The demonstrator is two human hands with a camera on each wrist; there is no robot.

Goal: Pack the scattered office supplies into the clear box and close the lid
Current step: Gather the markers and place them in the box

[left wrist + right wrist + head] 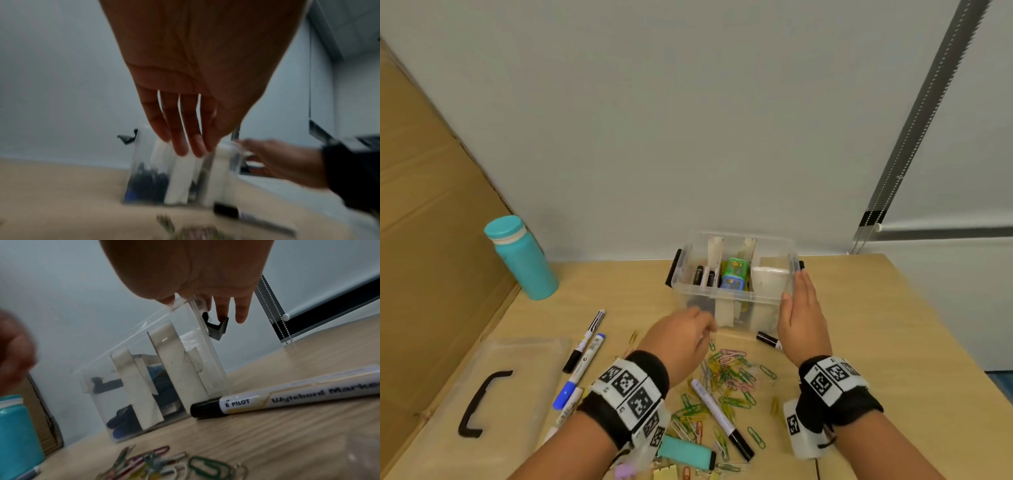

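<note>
Left hand (681,337) forward, palm down, fingers (182,146) straight and slightly spread, holding nothing. Right hand (803,313) upright on edge, fingers (241,313) straight and together, thumb apart on inner side. Both forearms reach in from below, each wrist wrapped in black band with white tag markers.
</note>
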